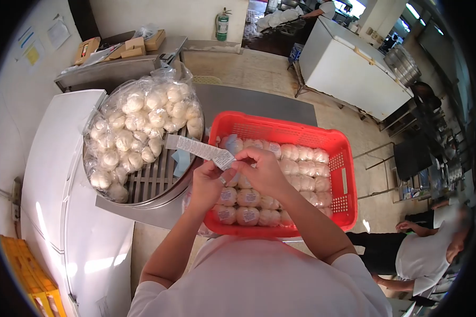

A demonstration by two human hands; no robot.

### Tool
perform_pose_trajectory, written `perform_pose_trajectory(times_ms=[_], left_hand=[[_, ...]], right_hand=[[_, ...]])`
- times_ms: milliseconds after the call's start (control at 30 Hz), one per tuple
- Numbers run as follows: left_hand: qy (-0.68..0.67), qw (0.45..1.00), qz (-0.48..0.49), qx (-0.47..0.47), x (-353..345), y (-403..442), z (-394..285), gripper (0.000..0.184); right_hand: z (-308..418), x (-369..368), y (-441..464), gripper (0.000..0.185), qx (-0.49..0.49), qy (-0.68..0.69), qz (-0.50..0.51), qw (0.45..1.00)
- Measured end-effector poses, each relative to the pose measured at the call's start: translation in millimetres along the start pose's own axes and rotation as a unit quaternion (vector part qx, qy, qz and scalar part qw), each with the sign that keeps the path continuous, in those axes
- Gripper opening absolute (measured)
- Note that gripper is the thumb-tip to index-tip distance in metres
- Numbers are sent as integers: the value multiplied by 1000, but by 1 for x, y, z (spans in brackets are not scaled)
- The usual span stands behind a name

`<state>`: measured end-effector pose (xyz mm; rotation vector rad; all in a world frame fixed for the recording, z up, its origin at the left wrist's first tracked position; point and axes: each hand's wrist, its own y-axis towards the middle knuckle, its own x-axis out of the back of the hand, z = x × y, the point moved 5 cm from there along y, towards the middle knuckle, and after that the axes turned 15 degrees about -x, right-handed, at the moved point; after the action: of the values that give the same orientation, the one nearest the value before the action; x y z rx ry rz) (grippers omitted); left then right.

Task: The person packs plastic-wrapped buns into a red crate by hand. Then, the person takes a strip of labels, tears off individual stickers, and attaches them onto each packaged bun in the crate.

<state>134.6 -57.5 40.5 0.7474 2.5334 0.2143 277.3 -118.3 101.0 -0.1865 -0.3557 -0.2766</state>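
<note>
A strip of printed white labels [195,147] stretches out to the left from my hands, over the edge of a round steamer tray. My left hand [208,178] pinches the strip near its end. Close against it, my right hand [260,168] is closed with its fingertips on the end label. Below both hands stands a red plastic basket [348,182] with rows of wrapped white buns [290,153]. Several packs at its left side carry printed labels [226,215]. On the slatted steamer tray [148,187] lie more white buns in clear plastic bags [135,121].
Basket and tray rest on a metal table [248,100]. A white appliance [63,153] stands left, with yellow crates [29,274] below. Boxes [135,46] lie on a back counter. A white chest freezer [349,63] is behind; a person [426,253] stands at right.
</note>
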Motion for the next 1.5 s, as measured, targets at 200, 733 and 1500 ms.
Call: perform_pose_trajectory(times_ms=[200, 733, 1500], left_hand=[[-51, 994, -67, 74, 9, 1, 4, 25], [-32, 989, -131, 68, 9, 6, 2, 29], [-24, 991, -135, 13, 14, 4, 4, 32]], right_hand=[[20, -6, -8, 16, 114, -92, -67, 987], [56, 9, -59, 12, 341, -131, -143, 920], [-140, 69, -58, 61, -337, -419, -20, 843]])
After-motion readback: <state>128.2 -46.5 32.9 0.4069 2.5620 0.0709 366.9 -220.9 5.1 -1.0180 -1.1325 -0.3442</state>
